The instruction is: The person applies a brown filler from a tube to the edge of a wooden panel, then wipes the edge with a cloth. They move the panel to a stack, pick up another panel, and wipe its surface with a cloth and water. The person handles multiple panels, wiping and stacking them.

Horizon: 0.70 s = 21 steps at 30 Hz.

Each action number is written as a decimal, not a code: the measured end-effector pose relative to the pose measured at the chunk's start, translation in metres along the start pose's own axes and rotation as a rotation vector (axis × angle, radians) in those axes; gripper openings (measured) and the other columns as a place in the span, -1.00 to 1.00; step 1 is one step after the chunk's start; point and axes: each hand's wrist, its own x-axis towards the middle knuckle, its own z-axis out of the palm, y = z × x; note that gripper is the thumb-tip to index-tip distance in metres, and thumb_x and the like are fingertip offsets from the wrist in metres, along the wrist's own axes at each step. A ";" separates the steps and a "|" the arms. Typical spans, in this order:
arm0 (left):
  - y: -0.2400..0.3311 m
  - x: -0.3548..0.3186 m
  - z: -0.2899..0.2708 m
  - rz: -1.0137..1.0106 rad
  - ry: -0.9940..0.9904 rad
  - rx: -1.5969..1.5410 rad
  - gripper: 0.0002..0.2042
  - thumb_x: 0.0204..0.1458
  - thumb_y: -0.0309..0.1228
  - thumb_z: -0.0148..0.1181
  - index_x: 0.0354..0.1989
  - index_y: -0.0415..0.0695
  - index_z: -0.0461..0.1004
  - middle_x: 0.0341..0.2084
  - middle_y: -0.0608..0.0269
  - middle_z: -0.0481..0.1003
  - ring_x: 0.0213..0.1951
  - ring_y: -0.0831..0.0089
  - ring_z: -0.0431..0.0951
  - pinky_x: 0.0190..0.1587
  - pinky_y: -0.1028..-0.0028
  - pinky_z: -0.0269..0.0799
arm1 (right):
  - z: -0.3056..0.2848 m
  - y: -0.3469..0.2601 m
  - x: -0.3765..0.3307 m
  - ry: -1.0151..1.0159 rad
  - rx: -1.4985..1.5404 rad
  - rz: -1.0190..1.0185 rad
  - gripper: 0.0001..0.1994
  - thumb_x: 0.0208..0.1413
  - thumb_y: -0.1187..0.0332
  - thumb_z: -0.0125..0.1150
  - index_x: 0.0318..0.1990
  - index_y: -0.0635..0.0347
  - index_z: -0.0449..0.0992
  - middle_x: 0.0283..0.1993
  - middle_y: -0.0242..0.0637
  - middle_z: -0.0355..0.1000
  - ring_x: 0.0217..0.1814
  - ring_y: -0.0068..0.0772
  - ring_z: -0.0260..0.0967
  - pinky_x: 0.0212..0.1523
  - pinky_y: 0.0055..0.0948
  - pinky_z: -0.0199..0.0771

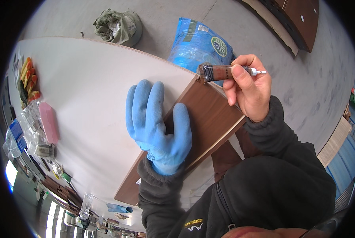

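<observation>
My left hand point(157, 123) wears a blue glove and lies flat, fingers spread, on a brown wood-grain panel point(209, 115) that rests on a pale tabletop point(86, 91). My right hand point(248, 89) is bare and grips a small brown tube point(221, 72) with a white nozzle pointing right. The tube hangs just above the panel's far corner. My dark sleeves and jacket fill the lower right.
A blue sack point(199, 45) and a grey-green bag point(120, 25) sit on the concrete floor beyond the table. At the table's left edge lie a pink block point(49, 121), orange-tipped gloves point(28, 77) and clear plastic packets point(28, 131). Brown boards point(300, 20) lie at the upper right.
</observation>
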 end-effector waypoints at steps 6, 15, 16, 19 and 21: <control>0.000 0.000 0.000 0.008 -0.004 0.007 -0.49 -0.05 -0.48 0.37 0.16 -0.25 0.54 0.14 -0.20 0.50 0.20 -0.27 0.46 0.28 -0.07 0.35 | 0.006 -0.002 0.000 0.002 -0.026 0.011 -0.75 0.33 0.36 0.31 -0.05 0.31 0.40 -0.36 -0.19 0.56 -0.56 -0.54 0.44 -0.48 -0.53 0.49; 0.003 -0.001 -0.003 -0.029 -0.038 -0.007 -0.53 0.01 -0.56 0.33 0.17 -0.28 0.55 0.19 -0.16 0.49 0.29 -0.10 0.44 0.37 0.07 0.28 | 0.011 -0.004 -0.001 0.005 -0.067 0.002 -0.75 0.32 0.36 0.33 -0.05 0.30 0.40 -0.34 -0.18 0.56 -0.54 -0.55 0.44 -0.48 -0.53 0.49; 0.003 -0.001 -0.003 -0.032 -0.038 -0.007 -0.53 0.01 -0.55 0.33 0.17 -0.28 0.55 0.19 -0.16 0.49 0.29 -0.10 0.44 0.37 0.07 0.28 | 0.011 -0.004 -0.001 0.011 -0.075 0.003 -0.75 0.32 0.36 0.33 -0.05 0.30 0.40 -0.34 -0.18 0.56 -0.54 -0.56 0.44 -0.48 -0.54 0.49; 0.003 -0.001 -0.003 -0.036 -0.039 -0.002 -0.54 0.02 -0.54 0.33 0.17 -0.28 0.54 0.19 -0.16 0.49 0.29 -0.09 0.44 0.37 0.07 0.28 | 0.012 -0.003 -0.002 0.022 -0.091 -0.004 -0.75 0.32 0.36 0.33 -0.05 0.30 0.39 -0.34 -0.18 0.56 -0.54 -0.57 0.44 -0.48 -0.55 0.48; 0.004 -0.001 -0.003 -0.044 -0.042 -0.004 -0.54 0.03 -0.53 0.34 0.17 -0.28 0.55 0.20 -0.16 0.49 0.29 -0.09 0.44 0.37 0.07 0.28 | 0.012 -0.003 -0.002 0.024 -0.094 -0.010 -0.75 0.32 0.36 0.33 -0.05 0.30 0.39 -0.34 -0.19 0.56 -0.54 -0.58 0.44 -0.48 -0.56 0.48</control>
